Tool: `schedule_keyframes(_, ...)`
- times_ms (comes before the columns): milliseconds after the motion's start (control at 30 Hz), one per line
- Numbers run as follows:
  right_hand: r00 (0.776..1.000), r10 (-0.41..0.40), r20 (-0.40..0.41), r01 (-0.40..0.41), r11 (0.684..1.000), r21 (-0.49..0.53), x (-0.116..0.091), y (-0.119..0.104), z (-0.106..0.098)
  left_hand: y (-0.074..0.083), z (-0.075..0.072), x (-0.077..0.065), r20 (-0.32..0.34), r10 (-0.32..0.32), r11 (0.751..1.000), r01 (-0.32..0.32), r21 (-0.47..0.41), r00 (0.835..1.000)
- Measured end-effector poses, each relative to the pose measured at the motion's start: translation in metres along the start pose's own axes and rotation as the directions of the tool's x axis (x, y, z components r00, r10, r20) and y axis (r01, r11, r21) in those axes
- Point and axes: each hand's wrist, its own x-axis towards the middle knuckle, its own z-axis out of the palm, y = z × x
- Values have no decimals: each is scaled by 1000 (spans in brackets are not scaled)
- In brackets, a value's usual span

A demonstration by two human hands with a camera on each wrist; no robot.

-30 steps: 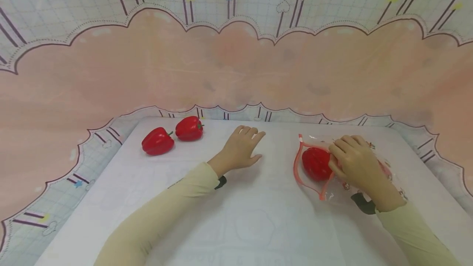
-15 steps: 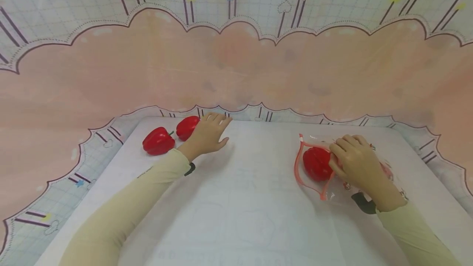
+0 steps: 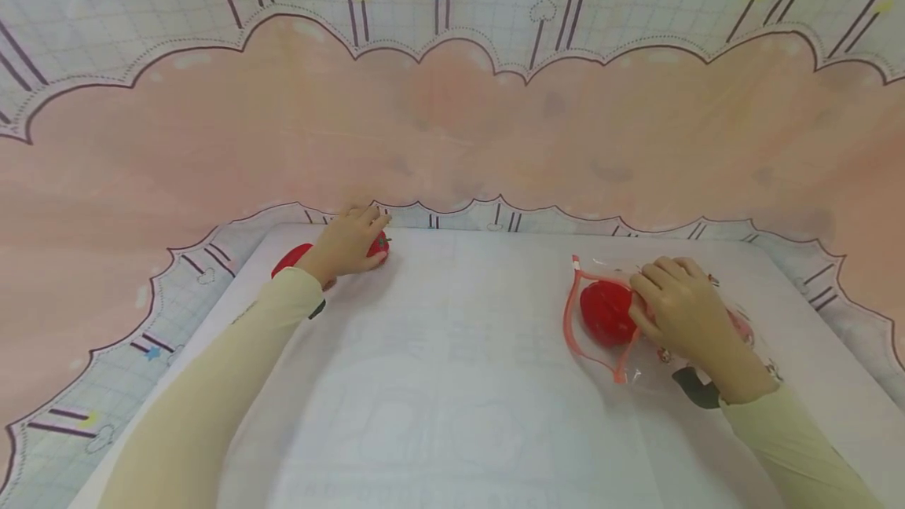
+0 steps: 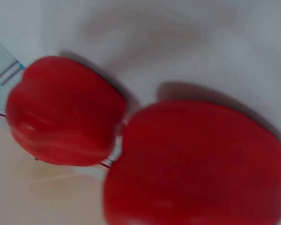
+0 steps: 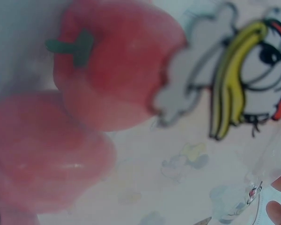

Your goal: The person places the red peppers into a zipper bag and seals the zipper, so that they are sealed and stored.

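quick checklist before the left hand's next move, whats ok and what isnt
1. Left hand at the far pepper: ok, it covers most of it.
2. Firm grip on that pepper: cannot tell, the hand hides the contact.
3. Right hand steadying the clear bag: ok, it holds the bag near its mouth.
4. Bag mouth open: ok, the orange trim is spread apart.
5. Opening unobstructed: not ok, a bagged pepper sits right at it.
6. Enough room deeper inside: cannot tell.
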Motion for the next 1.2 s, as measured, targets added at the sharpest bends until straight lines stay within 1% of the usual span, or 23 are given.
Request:
schedule_keyframes(133,1000,1,-2,-1,1000,0,-1,0,1,-12,3,-4,70,-42,999,43,-11,997)
schedule_keyframes(200,1000,4,5,-4,1000,4,-1,0,1,-16,5,-6,105,-66,997,69,-26,992)
schedule_keyframes(300,1000,9,13,-9,1000,11,0,-1,0,-23,12,-7,146,-105,992,115,-58,984)
schedule_keyframes(367,1000,12,17,-12,1000,12,0,-2,-1,-27,16,-9,179,-133,987,148,-70,975)
schedule_keyframes(433,1000,15,19,-15,1000,14,1,-3,-1,-29,19,-9,217,-162,979,185,-89,963)
schedule_keyframes(533,999,22,31,-22,1000,12,1,-4,-1,-28,18,-10,266,-195,967,229,-107,944)
schedule_keyframes(600,999,25,38,-25,1000,11,1,-4,-2,-28,18,-9,277,-207,962,246,-117,938)
schedule_keyframes(733,999,26,39,-26,1000,11,1,-4,-2,-30,21,-9,271,-217,961,254,-108,938)
schedule_keyframes(767,999,25,38,-26,1000,12,1,-4,-1,-30,22,-9,276,-222,961,258,-102,935)
schedule_keyframes(833,999,22,34,-22,1000,14,1,-4,-1,-30,25,-8,296,-235,957,274,-98,926)
schedule_keyframes(967,999,19,30,-19,1000,16,1,-5,0,-29,27,-8,354,-267,943,319,-96,896)
schedule_keyframes(1033,999,22,30,-22,1000,19,1,-5,0,-29,28,-8,373,-275,939,331,-94,886)
schedule_keyframes(1200,999,23,33,-24,999,21,0,-5,1,-28,31,-7,387,-283,935,343,-94,877)
